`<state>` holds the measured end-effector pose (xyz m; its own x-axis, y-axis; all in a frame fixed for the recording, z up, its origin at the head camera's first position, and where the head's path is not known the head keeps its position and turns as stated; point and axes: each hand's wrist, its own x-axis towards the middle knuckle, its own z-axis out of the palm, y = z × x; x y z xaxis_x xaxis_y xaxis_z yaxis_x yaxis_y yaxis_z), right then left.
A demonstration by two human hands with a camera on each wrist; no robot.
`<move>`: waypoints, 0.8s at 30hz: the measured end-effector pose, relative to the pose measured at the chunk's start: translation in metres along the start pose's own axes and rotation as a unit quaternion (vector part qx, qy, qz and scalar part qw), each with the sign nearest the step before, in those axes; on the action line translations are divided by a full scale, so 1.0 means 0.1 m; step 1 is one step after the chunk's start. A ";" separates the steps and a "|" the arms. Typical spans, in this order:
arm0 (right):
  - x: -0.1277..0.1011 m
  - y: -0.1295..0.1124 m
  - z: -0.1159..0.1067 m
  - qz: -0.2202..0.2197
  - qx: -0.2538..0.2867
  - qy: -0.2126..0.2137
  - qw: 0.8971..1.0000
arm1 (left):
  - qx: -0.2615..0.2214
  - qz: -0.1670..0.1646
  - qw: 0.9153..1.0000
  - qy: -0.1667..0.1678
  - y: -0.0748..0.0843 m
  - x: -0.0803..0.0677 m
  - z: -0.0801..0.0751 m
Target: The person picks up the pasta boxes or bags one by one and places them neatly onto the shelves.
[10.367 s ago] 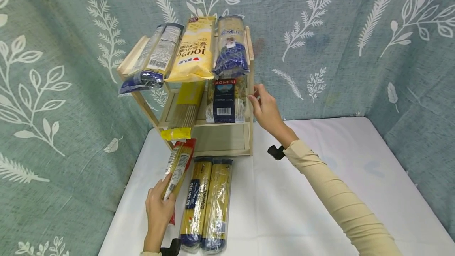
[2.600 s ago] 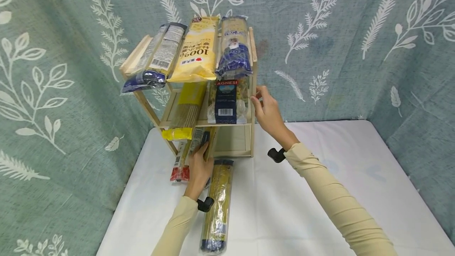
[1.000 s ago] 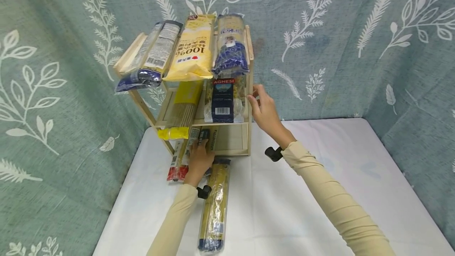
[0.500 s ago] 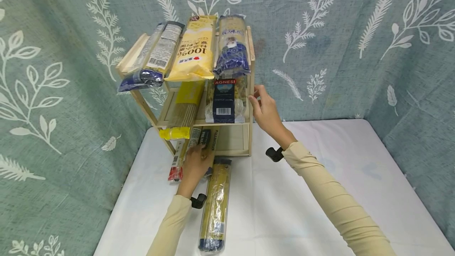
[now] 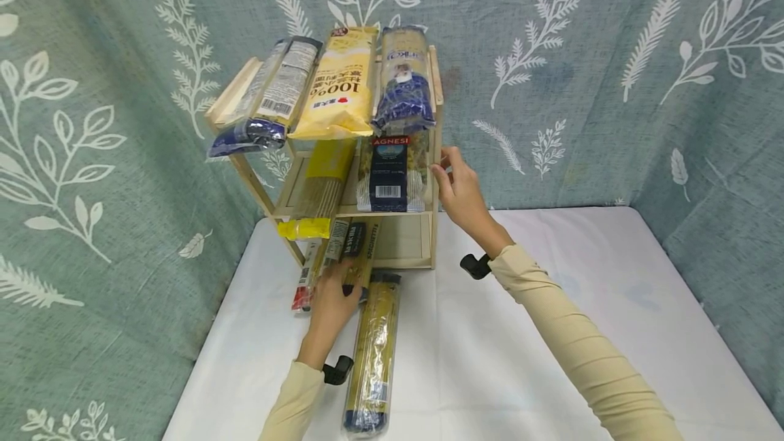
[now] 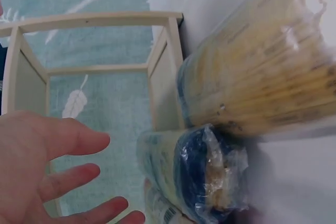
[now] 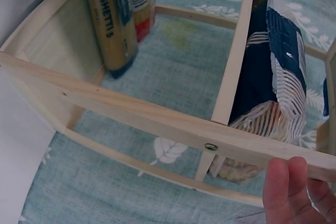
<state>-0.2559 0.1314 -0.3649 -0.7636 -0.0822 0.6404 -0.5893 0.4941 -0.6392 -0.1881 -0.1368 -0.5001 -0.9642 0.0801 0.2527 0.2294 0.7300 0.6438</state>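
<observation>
My left hand (image 5: 333, 288) lies open at the near end of a spaghetti pack (image 5: 354, 247) that sits in the bottom tier of a wooden rack (image 5: 401, 242). In the left wrist view the left hand (image 6: 47, 166) has spread fingers, just clear of the pack's blue end (image 6: 205, 171). A red-ended pack (image 5: 306, 278) lies to its left. Another long spaghetti pack (image 5: 370, 352) lies on the white table. My right hand (image 5: 452, 179) grips the rack's right post at the middle tier; its fingertips (image 7: 289, 190) press a wooden rail (image 7: 147, 119).
The top tier carries three noodle packs (image 5: 333, 87). On the middle tier sit a yellow pack (image 5: 318, 189) and a dark blue pack (image 5: 388, 172). Leaf-patterned green cloth (image 5: 582, 73) hangs behind and on both sides. The white table (image 5: 551, 305) spreads out to the right.
My left hand pushed the spaghetti pack into the bottom tier, then let go and drew back a little toward me. The right hand has stayed on the post.
</observation>
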 end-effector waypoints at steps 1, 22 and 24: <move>0.00 0.00 0.00 0.000 0.000 0.000 1.000 | -0.005 -0.004 1.000 0.001 0.01 -0.03 0.00; 0.00 0.01 0.01 0.010 -0.002 -0.004 1.000 | 0.019 -0.059 0.998 0.006 0.00 -0.80 0.18; -0.01 0.01 0.01 0.007 -0.003 -0.002 1.000 | 0.033 -0.060 0.998 -0.002 0.01 -0.88 0.22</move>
<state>-0.2560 0.1312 -0.3661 -0.7733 -0.0784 0.6291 -0.5764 0.5000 -0.6463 -0.1059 -0.1282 -0.5378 -0.9847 -0.0079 0.1740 0.1034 0.7772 0.6206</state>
